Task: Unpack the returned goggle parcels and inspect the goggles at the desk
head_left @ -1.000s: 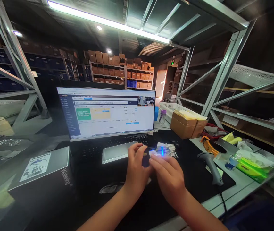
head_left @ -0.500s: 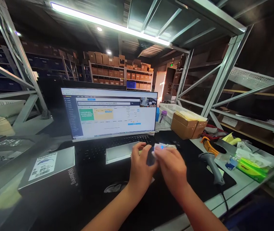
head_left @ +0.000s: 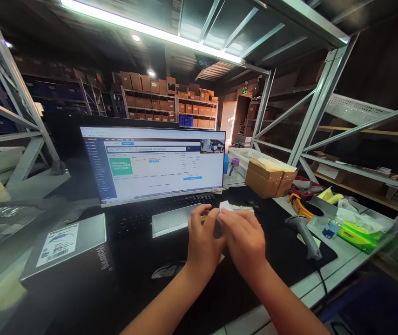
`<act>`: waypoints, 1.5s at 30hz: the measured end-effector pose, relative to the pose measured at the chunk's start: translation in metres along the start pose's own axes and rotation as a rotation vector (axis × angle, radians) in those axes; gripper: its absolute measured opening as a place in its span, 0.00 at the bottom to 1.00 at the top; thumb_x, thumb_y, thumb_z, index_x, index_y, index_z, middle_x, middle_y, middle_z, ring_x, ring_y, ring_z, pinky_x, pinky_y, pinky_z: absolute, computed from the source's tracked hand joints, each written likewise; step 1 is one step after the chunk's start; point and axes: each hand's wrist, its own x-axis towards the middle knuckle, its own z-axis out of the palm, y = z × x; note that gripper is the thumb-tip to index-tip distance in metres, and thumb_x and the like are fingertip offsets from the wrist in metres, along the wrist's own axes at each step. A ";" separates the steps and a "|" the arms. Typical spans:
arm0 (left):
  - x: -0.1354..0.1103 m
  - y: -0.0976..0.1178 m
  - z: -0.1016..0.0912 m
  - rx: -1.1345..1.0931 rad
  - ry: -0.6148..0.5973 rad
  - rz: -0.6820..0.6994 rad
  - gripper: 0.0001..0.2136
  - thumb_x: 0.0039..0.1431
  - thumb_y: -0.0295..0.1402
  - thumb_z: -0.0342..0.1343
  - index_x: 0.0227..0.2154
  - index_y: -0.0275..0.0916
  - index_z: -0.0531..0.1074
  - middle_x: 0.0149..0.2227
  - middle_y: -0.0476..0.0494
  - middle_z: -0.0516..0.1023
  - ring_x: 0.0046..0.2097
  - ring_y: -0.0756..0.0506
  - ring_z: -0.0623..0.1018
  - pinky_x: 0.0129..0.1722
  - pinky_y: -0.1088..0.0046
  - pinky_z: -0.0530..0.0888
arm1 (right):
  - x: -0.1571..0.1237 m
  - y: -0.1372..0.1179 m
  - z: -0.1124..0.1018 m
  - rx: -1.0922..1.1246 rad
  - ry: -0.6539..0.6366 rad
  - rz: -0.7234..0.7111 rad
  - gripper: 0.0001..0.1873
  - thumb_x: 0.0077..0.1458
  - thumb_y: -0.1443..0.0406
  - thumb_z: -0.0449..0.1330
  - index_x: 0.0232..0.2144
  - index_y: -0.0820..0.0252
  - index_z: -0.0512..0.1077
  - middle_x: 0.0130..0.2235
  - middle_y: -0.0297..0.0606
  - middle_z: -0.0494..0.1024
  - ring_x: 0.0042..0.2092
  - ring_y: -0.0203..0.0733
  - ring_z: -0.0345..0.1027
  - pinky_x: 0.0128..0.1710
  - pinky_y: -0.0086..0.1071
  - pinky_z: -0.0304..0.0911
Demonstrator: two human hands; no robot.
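My left hand and my right hand are close together above the black desk mat, in front of the monitor. The left fingers curl around a small, dark, roundish thing, mostly hidden. My right fingers are closed at its upper edge, pinching something the hand covers. Just beyond the right fingertips shows a white piece, perhaps paper, with a small blue glow beside it. Behind the left hand lies a flat silver-white box. A grey-black item, possibly a mouse, sits below the left wrist.
A monitor stands behind a black keyboard. To the left is a grey printed box. On the right are a barcode scanner, an orange tape dispenser, a green tissue pack and a cardboard box.
The right fingers have shifted slightly left and lie flatter against the held thing. More of the white piece shows. The view has turned a little, and a yellow panel on the monitor has gone.
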 end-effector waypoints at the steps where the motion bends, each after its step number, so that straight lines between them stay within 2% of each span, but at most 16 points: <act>1: 0.000 0.000 0.000 -0.003 0.005 -0.001 0.18 0.55 0.27 0.62 0.49 0.42 0.68 0.51 0.38 0.66 0.50 0.39 0.74 0.50 0.55 0.77 | 0.000 0.004 -0.002 0.007 0.016 0.050 0.14 0.61 0.76 0.59 0.46 0.58 0.76 0.43 0.41 0.83 0.42 0.42 0.75 0.44 0.39 0.71; 5: 0.000 0.000 0.003 -0.029 0.002 -0.020 0.20 0.52 0.24 0.61 0.49 0.41 0.68 0.51 0.38 0.65 0.51 0.39 0.73 0.50 0.55 0.77 | -0.007 0.026 -0.009 0.059 0.089 0.391 0.06 0.60 0.67 0.62 0.38 0.56 0.80 0.37 0.38 0.83 0.38 0.41 0.75 0.40 0.35 0.71; 9: 0.002 -0.001 0.002 -0.056 -0.014 -0.054 0.19 0.53 0.24 0.61 0.48 0.42 0.68 0.51 0.39 0.64 0.51 0.40 0.73 0.51 0.54 0.77 | -0.020 0.050 -0.012 0.179 0.047 0.684 0.09 0.58 0.61 0.63 0.37 0.58 0.81 0.36 0.39 0.82 0.35 0.42 0.74 0.36 0.34 0.69; 12: 0.007 0.000 -0.003 -0.078 -0.005 -0.065 0.19 0.53 0.24 0.60 0.48 0.42 0.68 0.51 0.40 0.64 0.51 0.40 0.72 0.51 0.55 0.77 | -0.028 0.066 -0.019 0.241 0.066 0.825 0.15 0.55 0.57 0.65 0.38 0.62 0.81 0.34 0.41 0.82 0.31 0.42 0.72 0.30 0.33 0.67; 15: 0.013 0.000 -0.009 -0.106 0.004 -0.112 0.17 0.54 0.26 0.59 0.47 0.42 0.68 0.50 0.40 0.65 0.52 0.40 0.72 0.49 0.58 0.78 | -0.032 0.070 -0.033 0.266 0.246 0.879 0.18 0.54 0.55 0.66 0.40 0.64 0.80 0.35 0.43 0.82 0.33 0.43 0.74 0.31 0.34 0.67; 17: 0.015 0.000 -0.012 -0.117 0.019 -0.132 0.16 0.55 0.27 0.58 0.47 0.43 0.69 0.50 0.40 0.65 0.52 0.41 0.72 0.48 0.59 0.78 | -0.033 0.063 -0.041 0.257 0.317 0.860 0.17 0.55 0.56 0.66 0.42 0.63 0.80 0.39 0.45 0.82 0.37 0.45 0.75 0.36 0.37 0.69; 21: 0.016 0.000 -0.013 -0.133 0.043 -0.123 0.15 0.56 0.29 0.58 0.47 0.43 0.69 0.50 0.41 0.66 0.52 0.41 0.72 0.49 0.59 0.78 | -0.027 0.036 -0.048 0.214 0.286 0.724 0.11 0.58 0.60 0.65 0.41 0.57 0.80 0.42 0.42 0.81 0.43 0.46 0.75 0.43 0.39 0.69; 26: 0.013 0.001 -0.012 -0.153 0.034 -0.102 0.15 0.56 0.30 0.58 0.47 0.43 0.68 0.51 0.41 0.66 0.53 0.40 0.71 0.52 0.55 0.75 | -0.020 0.021 -0.049 0.171 0.315 0.618 0.07 0.59 0.64 0.65 0.41 0.53 0.80 0.42 0.37 0.81 0.44 0.42 0.74 0.43 0.36 0.68; 29: 0.012 0.002 -0.011 -0.161 0.011 -0.124 0.15 0.56 0.32 0.58 0.47 0.44 0.68 0.52 0.41 0.66 0.53 0.40 0.72 0.50 0.56 0.76 | -0.020 0.021 -0.051 0.121 0.322 0.576 0.07 0.60 0.65 0.64 0.41 0.52 0.79 0.42 0.37 0.81 0.44 0.43 0.74 0.43 0.37 0.68; 31: 0.011 0.004 -0.011 -0.170 0.004 -0.127 0.15 0.57 0.32 0.58 0.48 0.44 0.68 0.52 0.41 0.66 0.52 0.40 0.72 0.49 0.57 0.77 | -0.019 0.019 -0.051 0.085 0.283 0.534 0.07 0.60 0.67 0.63 0.41 0.53 0.79 0.41 0.37 0.82 0.43 0.43 0.74 0.43 0.37 0.69; 34: 0.009 0.006 -0.010 -0.160 0.025 -0.070 0.14 0.57 0.32 0.58 0.47 0.43 0.68 0.51 0.41 0.67 0.52 0.40 0.72 0.50 0.56 0.76 | -0.016 0.012 -0.047 0.022 0.221 0.475 0.07 0.60 0.68 0.63 0.40 0.54 0.79 0.39 0.36 0.82 0.40 0.42 0.75 0.41 0.36 0.70; 37: 0.008 0.008 -0.009 -0.103 0.036 0.018 0.14 0.58 0.32 0.59 0.48 0.42 0.67 0.50 0.40 0.67 0.53 0.40 0.71 0.52 0.56 0.75 | -0.013 -0.003 -0.036 -0.024 0.229 0.393 0.09 0.60 0.71 0.62 0.41 0.54 0.78 0.38 0.36 0.83 0.37 0.41 0.76 0.38 0.35 0.71; 41: 0.005 0.007 -0.006 -0.088 0.036 0.044 0.14 0.60 0.33 0.60 0.48 0.42 0.67 0.50 0.40 0.67 0.52 0.40 0.71 0.51 0.57 0.75 | -0.017 -0.022 -0.021 -0.026 0.153 0.143 0.18 0.59 0.78 0.59 0.47 0.56 0.75 0.43 0.39 0.84 0.40 0.41 0.78 0.41 0.36 0.72; 43: 0.005 0.005 -0.005 -0.100 0.040 0.048 0.14 0.60 0.34 0.59 0.48 0.42 0.67 0.49 0.39 0.67 0.51 0.40 0.71 0.50 0.57 0.75 | -0.020 -0.022 -0.019 -0.032 0.121 0.072 0.20 0.59 0.78 0.59 0.50 0.57 0.74 0.45 0.41 0.83 0.43 0.43 0.78 0.41 0.37 0.73; 45: 0.004 0.005 -0.005 -0.094 0.035 0.050 0.15 0.59 0.33 0.60 0.48 0.41 0.67 0.49 0.39 0.67 0.51 0.41 0.71 0.50 0.57 0.75 | -0.023 -0.012 -0.022 -0.037 0.132 0.104 0.18 0.59 0.77 0.60 0.49 0.56 0.75 0.45 0.40 0.83 0.42 0.43 0.78 0.42 0.38 0.72</act>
